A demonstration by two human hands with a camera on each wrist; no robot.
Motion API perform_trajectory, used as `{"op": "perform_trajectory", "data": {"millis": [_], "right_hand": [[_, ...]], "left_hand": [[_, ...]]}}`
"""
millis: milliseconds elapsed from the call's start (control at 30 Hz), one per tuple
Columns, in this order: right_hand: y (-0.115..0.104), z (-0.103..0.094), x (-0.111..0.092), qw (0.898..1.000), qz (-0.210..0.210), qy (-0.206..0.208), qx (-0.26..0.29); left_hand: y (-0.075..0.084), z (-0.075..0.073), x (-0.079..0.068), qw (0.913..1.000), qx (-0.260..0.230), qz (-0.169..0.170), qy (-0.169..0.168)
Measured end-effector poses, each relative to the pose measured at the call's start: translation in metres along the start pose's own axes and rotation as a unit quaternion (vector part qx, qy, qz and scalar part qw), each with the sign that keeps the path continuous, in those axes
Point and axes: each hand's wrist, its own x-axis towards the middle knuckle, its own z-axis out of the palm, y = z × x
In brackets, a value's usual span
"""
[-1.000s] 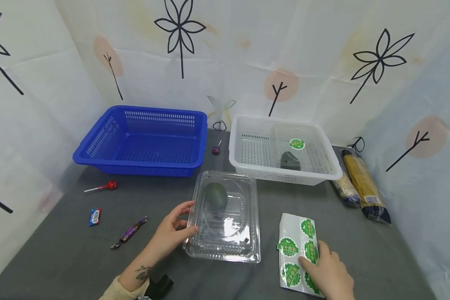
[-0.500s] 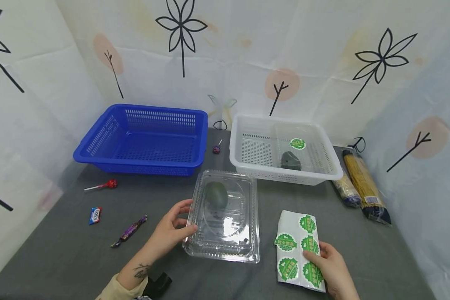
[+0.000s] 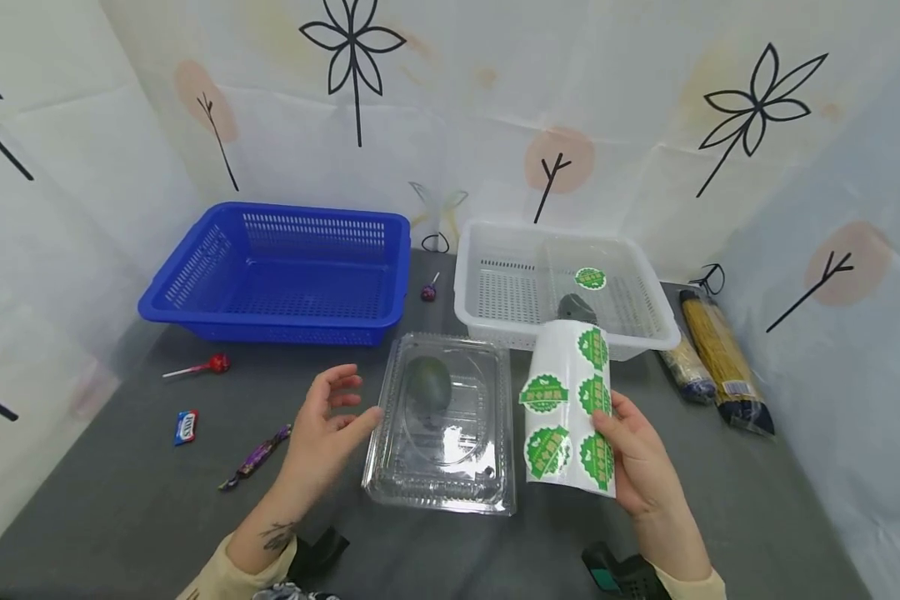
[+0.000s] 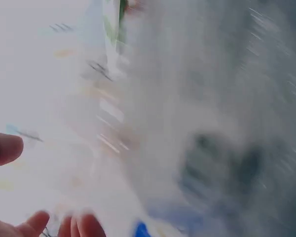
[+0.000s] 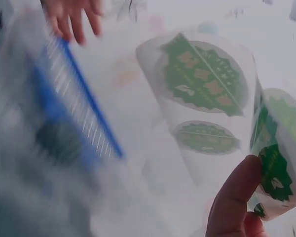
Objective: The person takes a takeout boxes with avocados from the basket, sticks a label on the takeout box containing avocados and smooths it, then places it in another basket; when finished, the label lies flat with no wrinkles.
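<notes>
In the head view my right hand (image 3: 637,458) pinches a white sheet of green round stickers (image 3: 567,408) by its right edge, above the table. The sheet bends slightly, and one sticker juts past its left edge. My left hand (image 3: 330,433) is raised just left of a clear plastic clamshell box (image 3: 442,483), fingers loosely bent around nothing. Inside the closed box is a dark green oval thing (image 3: 429,385), its kind unclear through the plastic. The right wrist view shows the thumb (image 5: 237,197) against the sticker sheet (image 5: 202,89); the left wrist view is badly blurred.
A blue basket (image 3: 285,331) stands back left. A white basket (image 3: 487,329) at back right holds another clear stickered box (image 3: 555,258). Lollipops (image 3: 218,362) (image 3: 429,292) and wrapped candies (image 3: 185,427) (image 3: 258,457) lie on the table (image 3: 120,500). Noodle packs (image 3: 727,367) lie far right.
My right hand has lifted the sticker sheet off the table and brought it up and left towards the clear box. My left hand has come away from the box's left edge and risen slightly.
</notes>
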Motion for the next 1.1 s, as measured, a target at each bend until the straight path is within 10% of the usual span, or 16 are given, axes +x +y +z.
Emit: {"op": "perform_trajectory", "data": {"millis": [133,267,400,633,833,967,1100], "right_hand": [[-0.001,0.034,0.018,0.997,-0.017,-0.069,0.029],[0.006,0.061,0.028,0.995,-0.019,-0.095,0.029],[0.016,0.075,0.033,0.996,-0.030,-0.080,-0.032],[0.024,0.084,0.034,0.987,-0.052,-0.001,-0.155],[0.025,0.086,0.032,0.970,-0.075,0.052,-0.224],[0.026,0.087,0.027,0.921,-0.186,0.066,-0.335],[0.024,0.092,0.022,0.835,-0.331,0.025,-0.439]], "left_hand": [[0.022,0.011,0.002,0.9878,-0.117,0.032,-0.098],[0.032,0.028,0.003,0.9420,-0.245,-0.010,-0.230],[0.034,0.042,0.002,0.9069,-0.329,-0.030,-0.262],[0.034,0.050,0.001,0.9305,-0.310,0.008,-0.194],[0.033,0.052,0.001,0.9320,-0.307,0.054,-0.186],[0.034,0.053,0.000,0.9358,-0.294,0.085,-0.176],[0.034,0.057,-0.002,0.9446,-0.258,0.118,-0.165]]}}
